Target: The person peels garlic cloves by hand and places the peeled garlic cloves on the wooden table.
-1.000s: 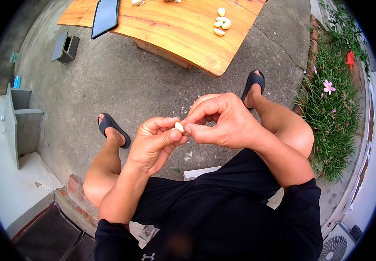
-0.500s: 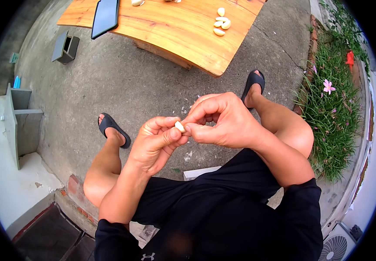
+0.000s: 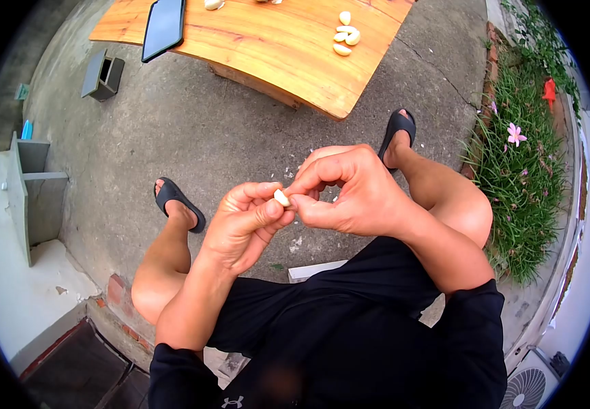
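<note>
Between the thumb and fingers of my left hand is a pale garlic clove, held above my lap. My right hand meets it from the right, thumb and index finger pinched at the clove's right end. Those fingertips cover that end, so I cannot tell whether they also hold a bit of skin. Several cream-coloured garlic cloves lie in a small group on the wooden table. A larger whitish garlic piece is partly cut off at the top edge.
A dark-framed tablet lies at the table's left edge. On the concrete floor are small white scraps and, further left, a grey box. Grass with a pink flower grows on the right. A fan unit stands lower right.
Both hands keep nearly the same pose around the garlic clove. The view has shifted very slightly; nothing was picked up or put down.
</note>
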The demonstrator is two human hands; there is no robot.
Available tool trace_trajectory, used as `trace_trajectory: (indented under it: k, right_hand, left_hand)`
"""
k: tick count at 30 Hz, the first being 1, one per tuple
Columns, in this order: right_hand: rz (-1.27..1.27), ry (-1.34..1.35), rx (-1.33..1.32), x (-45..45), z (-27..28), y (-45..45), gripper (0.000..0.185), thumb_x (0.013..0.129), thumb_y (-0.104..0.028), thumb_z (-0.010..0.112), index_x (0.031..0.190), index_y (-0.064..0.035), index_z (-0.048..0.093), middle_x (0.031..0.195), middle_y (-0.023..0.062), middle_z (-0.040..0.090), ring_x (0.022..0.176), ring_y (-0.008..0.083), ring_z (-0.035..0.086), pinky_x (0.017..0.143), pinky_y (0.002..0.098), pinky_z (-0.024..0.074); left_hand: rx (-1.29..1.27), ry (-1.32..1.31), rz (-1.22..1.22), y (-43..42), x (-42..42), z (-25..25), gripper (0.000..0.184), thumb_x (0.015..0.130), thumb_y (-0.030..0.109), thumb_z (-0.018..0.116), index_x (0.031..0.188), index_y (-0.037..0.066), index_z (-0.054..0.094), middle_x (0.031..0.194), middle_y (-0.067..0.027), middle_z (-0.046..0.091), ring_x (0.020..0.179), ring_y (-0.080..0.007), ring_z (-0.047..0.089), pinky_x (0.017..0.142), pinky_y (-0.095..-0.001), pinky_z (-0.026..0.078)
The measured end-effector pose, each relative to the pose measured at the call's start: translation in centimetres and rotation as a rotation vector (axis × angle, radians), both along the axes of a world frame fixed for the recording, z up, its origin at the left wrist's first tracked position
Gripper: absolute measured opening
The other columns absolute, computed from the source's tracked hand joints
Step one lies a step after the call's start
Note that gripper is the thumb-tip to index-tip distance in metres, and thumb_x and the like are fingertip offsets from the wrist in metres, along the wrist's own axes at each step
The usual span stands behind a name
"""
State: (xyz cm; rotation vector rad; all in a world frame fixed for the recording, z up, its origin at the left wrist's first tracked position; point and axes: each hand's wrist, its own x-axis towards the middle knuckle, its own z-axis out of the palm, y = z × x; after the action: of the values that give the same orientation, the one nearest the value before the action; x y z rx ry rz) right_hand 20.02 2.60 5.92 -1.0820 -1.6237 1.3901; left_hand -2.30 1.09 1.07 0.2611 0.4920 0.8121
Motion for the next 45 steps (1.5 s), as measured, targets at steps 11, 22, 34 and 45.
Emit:
trace_trajectory:
  k: [11, 22, 34, 45]
  right_hand:
    - [0.038, -0.016, -0.013, 0.3, 0.2, 0.1, 0.008, 0.078, 0.000, 0.077, 0.086, -0.0010, 0.077, 0.081, 0.0083, 0.072, 0.073, 0.0135, 0.068, 0.066, 0.0281, 0.0540]
    - [0.018, -0.023, 0.016, 0.2, 0.0, 0.0, 0.010, 0.078, 0.001, 0.075, 0.088, -0.0003, 0.077, 0.082, 0.0091, 0.072, 0.074, 0.0146, 0.069, 0.066, 0.0287, 0.0549]
    - [-0.025, -0.130, 0.414, 0.0, 0.1, 0.1, 0.010, 0.074, -0.005, 0.076, 0.083, -0.0029, 0.072, 0.079, 0.0107, 0.068, 0.071, 0.0281, 0.069, 0.061, 0.0365, 0.0558]
    - [-0.051, -0.281, 0.447, -0.3, -0.7, -0.2, 0.013, 0.073, -0.009, 0.074, 0.079, -0.0049, 0.063, 0.075, 0.0107, 0.062, 0.065, 0.0318, 0.064, 0.057, 0.0414, 0.0516]
  left_hand:
    - [0.026, 0.038, -0.007, -0.1, -0.2, -0.3, 0.023, 0.090, -0.004, 0.071, 0.111, 0.006, 0.073, 0.108, -0.0152, 0.074, 0.098, -0.0235, 0.073, 0.090, -0.0343, 0.063]
    - [0.019, 0.054, 0.008, -0.2, 0.0, 0.1, 0.022, 0.090, -0.004, 0.072, 0.110, 0.006, 0.073, 0.107, -0.0152, 0.074, 0.097, -0.0233, 0.074, 0.089, -0.0347, 0.063]
    - [0.132, 0.090, 0.079, -0.1, 0.4, 0.1, 0.025, 0.089, -0.009, 0.070, 0.110, 0.005, 0.072, 0.110, -0.0153, 0.073, 0.101, -0.0233, 0.072, 0.092, -0.0353, 0.060]
    - [0.144, 0.174, 0.082, -0.2, 0.8, 0.8, 0.024, 0.089, -0.009, 0.070, 0.112, 0.000, 0.067, 0.108, -0.0149, 0.072, 0.102, -0.0222, 0.072, 0.095, -0.0358, 0.059]
